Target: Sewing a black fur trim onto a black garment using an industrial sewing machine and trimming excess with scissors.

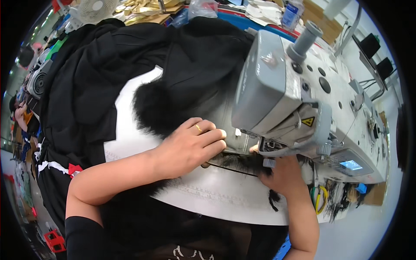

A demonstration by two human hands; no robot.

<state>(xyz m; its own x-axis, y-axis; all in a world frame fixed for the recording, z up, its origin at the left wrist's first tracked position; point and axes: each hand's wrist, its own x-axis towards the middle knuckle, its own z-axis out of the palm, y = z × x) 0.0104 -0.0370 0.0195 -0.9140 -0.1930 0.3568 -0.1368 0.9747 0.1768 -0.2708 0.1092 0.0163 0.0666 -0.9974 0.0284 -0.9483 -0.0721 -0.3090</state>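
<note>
Black garment with fur trim at the sewing machine

The black garment [130, 65] is lying bunched across the white table, its grey panel [219, 115] and black fur trim [154, 106] lying flat beneath the needle; more fur trim is passing along the table's front edge.

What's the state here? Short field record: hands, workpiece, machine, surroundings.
left hand: flat on the black fur-trimmed fabric, fingers pointing at the needle area; gold ring on one finger
right hand: under the machine head, pinching the fabric edge close to the presser foot
machine: grey industrial sewing machine with a small lit display
surface: white table
surroundings: more black cloth piled at the left, a white fan at the top
</note>
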